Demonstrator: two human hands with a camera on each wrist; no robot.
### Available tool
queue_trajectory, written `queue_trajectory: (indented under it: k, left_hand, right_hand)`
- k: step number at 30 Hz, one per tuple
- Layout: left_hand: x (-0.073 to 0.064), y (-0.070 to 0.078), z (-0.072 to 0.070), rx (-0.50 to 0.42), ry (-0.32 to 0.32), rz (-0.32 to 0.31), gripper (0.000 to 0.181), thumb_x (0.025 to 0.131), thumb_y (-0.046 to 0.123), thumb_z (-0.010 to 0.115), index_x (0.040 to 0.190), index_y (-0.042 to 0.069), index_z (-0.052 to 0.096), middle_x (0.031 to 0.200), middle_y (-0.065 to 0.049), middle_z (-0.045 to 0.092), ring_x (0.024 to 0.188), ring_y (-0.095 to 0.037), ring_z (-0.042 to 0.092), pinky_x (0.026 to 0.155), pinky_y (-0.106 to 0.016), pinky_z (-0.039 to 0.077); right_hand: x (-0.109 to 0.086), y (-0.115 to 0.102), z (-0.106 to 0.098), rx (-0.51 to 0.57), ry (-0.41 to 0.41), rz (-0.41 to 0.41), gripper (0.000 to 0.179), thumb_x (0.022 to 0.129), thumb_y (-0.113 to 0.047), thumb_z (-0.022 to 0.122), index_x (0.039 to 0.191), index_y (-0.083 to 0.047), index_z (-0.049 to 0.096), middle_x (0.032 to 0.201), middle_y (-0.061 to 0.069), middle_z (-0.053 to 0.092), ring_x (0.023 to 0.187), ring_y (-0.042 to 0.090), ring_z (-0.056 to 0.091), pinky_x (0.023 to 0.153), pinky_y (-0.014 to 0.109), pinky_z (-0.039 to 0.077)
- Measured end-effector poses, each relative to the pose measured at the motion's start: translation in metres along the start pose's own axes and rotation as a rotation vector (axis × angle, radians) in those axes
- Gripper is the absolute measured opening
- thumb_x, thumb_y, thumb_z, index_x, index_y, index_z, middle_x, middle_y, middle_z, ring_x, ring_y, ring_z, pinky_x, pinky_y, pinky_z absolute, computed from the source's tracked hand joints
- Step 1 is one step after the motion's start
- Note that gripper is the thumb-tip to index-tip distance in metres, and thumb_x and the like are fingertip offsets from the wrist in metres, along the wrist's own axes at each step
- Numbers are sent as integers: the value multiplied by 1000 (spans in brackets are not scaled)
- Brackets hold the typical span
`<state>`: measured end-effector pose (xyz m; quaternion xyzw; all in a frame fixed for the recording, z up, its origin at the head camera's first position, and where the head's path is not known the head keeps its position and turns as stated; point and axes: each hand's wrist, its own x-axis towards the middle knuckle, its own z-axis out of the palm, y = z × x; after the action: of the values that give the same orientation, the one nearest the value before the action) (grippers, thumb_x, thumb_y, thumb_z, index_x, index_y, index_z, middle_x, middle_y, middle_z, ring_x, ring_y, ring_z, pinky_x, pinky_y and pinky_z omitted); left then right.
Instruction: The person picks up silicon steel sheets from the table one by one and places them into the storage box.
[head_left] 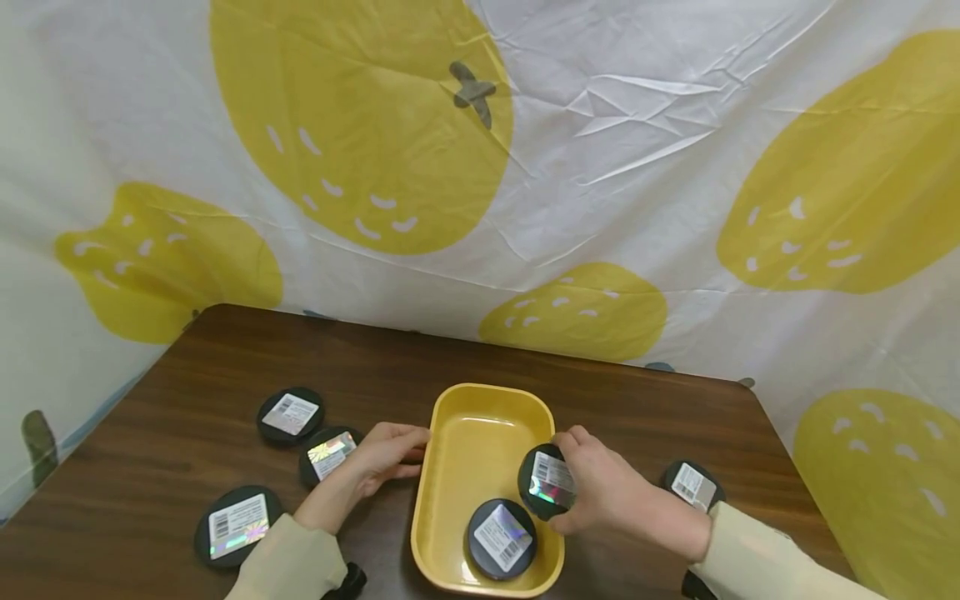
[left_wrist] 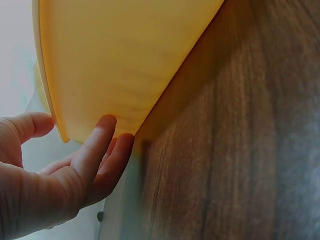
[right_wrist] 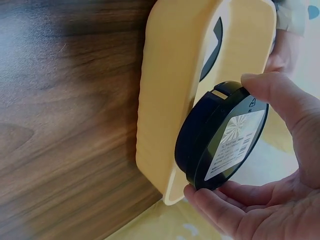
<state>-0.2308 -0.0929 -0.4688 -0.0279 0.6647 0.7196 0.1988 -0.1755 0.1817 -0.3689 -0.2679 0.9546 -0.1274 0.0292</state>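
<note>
A yellow rectangular tray [head_left: 468,454] stands on the table. My left hand [head_left: 381,457] is at its left side; in the left wrist view, loosely bent fingers touch the outer wall and the thumb lies by the rim. Between thumb and fingertips, my right hand [head_left: 603,487] holds a round black compact [right_wrist: 227,137] by its edge. The compact is tilted over the tray's right rim, its white and holographic label facing up. Another labelled black compact [head_left: 502,540] lies inside the tray at the near end.
Left of the tray are three more labelled black compacts: one at the back [head_left: 289,415], one partly behind my left hand [head_left: 322,458], one nearer [head_left: 236,527]. Another compact [head_left: 692,487] lies right, beyond my forearm. A lemon-print cloth [head_left: 600,208] hangs behind the brown table [head_left: 360,358].
</note>
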Motion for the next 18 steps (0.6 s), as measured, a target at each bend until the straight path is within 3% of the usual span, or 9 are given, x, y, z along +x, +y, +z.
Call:
queue_trajectory:
  k: [10,18]
  left_hand:
    - [0,-1,0,-8,9,1,36,91,13,53,113,-15,58,98,-11,65,86,-18,62,75,-34,55]
    - [0,-2,1,0,16,0,37,92,14,53,113,-15,58,104,-15,64,88,-19,62,74,-33,55]
  right_hand:
    - [6,-7,6,42,-57,-15,80,52,-23,88,115,10,50,100,10,50,84,19,52,74,37,51]
    - [10,-13,10,18,-52,-56,83,52,-26,88,115,10,50,103,12,51,87,21,53,78,38,51]
